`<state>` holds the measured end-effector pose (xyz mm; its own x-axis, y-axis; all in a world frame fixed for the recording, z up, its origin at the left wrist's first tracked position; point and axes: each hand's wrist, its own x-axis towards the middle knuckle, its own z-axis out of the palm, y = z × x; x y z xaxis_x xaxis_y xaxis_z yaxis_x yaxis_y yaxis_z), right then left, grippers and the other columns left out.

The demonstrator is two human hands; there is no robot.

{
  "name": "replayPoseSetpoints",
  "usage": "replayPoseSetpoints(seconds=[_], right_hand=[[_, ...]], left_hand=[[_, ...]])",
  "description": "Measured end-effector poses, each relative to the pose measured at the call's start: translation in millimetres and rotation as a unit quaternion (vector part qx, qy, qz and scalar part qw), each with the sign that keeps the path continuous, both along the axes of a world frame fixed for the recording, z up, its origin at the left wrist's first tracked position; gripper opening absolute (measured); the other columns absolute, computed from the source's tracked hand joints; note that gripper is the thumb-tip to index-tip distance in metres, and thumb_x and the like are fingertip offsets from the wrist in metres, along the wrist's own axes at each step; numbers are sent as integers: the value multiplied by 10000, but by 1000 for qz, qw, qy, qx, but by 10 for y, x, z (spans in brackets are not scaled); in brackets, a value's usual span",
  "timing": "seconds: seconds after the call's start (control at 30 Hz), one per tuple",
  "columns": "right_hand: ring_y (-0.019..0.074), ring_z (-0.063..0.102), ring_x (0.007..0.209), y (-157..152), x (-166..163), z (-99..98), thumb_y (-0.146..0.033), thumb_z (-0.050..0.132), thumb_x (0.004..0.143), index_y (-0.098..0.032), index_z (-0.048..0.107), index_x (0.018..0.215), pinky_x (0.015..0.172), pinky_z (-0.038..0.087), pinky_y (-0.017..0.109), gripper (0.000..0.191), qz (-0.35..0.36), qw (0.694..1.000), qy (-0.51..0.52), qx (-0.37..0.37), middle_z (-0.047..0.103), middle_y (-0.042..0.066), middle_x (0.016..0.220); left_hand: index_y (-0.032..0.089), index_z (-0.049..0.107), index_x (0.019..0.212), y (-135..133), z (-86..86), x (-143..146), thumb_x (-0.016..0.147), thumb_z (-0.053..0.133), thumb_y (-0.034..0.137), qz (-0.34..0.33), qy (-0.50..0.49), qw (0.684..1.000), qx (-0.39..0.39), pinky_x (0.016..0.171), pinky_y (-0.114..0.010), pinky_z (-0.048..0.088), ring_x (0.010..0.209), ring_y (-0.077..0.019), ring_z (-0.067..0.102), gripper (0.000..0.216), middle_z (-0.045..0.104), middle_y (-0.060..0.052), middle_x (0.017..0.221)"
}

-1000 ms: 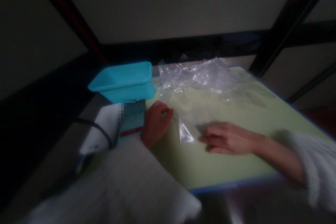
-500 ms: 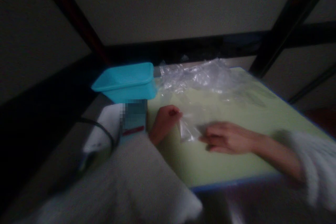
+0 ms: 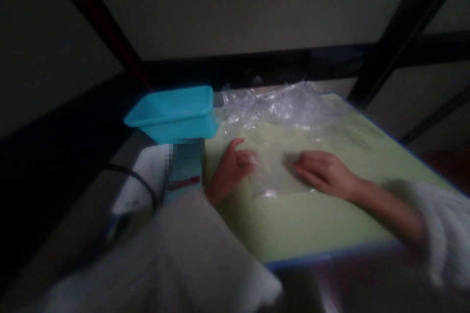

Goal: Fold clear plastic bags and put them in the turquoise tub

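A clear plastic bag point(image 3: 273, 183) lies on the yellow-green table top in front of me, shiny along its near edge. My left hand point(image 3: 235, 164) is at the bag's left edge, one finger raised and the others curled in on the film. Over the bag's right part rests my right hand point(image 3: 325, 173), palm down, its fingers stretched to the left and close together; their tips are blurred. Behind both hands spreads a crumpled heap of clear plastic bags point(image 3: 282, 102).
A turquoise plastic basin point(image 3: 172, 120) stands at the table's back left. Left of my forearm are a partly blurred-out box-like thing with a dark red strip point(image 3: 185, 183), a white item point(image 3: 145, 181) and a dark cable point(image 3: 137, 174). The table point(image 3: 293, 230) has a blue edge. A wall rises behind.
My right hand has moved up and slightly right over the bag, which now lies flatter and wider. One finger of my left hand has lifted away from the others.
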<state>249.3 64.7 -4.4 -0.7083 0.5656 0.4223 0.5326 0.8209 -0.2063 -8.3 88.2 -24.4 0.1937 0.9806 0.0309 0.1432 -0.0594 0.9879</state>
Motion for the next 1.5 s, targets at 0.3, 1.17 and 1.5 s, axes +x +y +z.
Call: replayPoseSetpoints(seconds=[0.3, 1.17, 1.5], right_hand=[[168, 506, 690, 16, 56, 11, -270, 384, 963, -124, 649, 893, 643, 406, 293, 310, 11, 998, -51, 22, 560, 65, 753], [278, 418, 1274, 179, 313, 41, -529, 635, 789, -188, 366, 1409, 1030, 350, 489, 757, 50, 992, -65, -100, 440, 155, 1404], [220, 627, 995, 128, 285, 87, -372, 438, 948, -179, 563, 1169, 853, 503, 384, 319, -80, 990, -5, -114, 643, 101, 1140]], left_hand=[[166, 484, 1228, -288, 93, 6, 814, 496, 141, -22, 282, 922, 265, 1143, -449, 246, 1343, -249, 353, 415, 410, -113, 1432], [128, 258, 1438, -302, 78, -124, 805, 546, 560, -208, 480, 821, 229, 1138, -509, 88, 1431, -308, 129, 819, 210, -178, 1530], [92, 274, 1421, -403, 34, -59, 954, 329, 334, -124, 441, 835, 304, 1153, -405, 221, 1425, -215, 189, 528, 268, -167, 1514]])
